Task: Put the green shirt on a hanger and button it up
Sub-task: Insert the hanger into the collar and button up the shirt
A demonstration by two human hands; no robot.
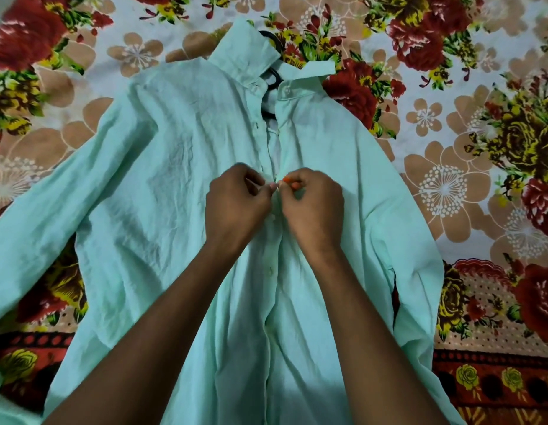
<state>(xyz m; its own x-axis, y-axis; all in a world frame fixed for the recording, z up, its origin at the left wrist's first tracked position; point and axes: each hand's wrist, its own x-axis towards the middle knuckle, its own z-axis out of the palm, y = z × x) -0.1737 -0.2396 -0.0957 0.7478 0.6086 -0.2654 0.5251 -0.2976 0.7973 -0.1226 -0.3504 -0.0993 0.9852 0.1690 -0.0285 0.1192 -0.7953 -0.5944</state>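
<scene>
The pale green shirt (162, 185) lies flat, front up, on a flowered bedspread, collar away from me and sleeves spread. A black hanger (274, 79) shows inside the open neck, its hook poking out past the collar. My left hand (235, 207) pinches the left edge of the placket at mid-chest. My right hand (314, 210) pinches the right edge against it at the same spot. Below my hands the front looks closed, with buttons in a line. Above them the placket gapes open up to the collar.
The flowered bedspread (450, 124) covers everything around the shirt. The left sleeve (36, 216) runs out to the left edge of view. The right sleeve (419, 271) is folded down along the shirt's side.
</scene>
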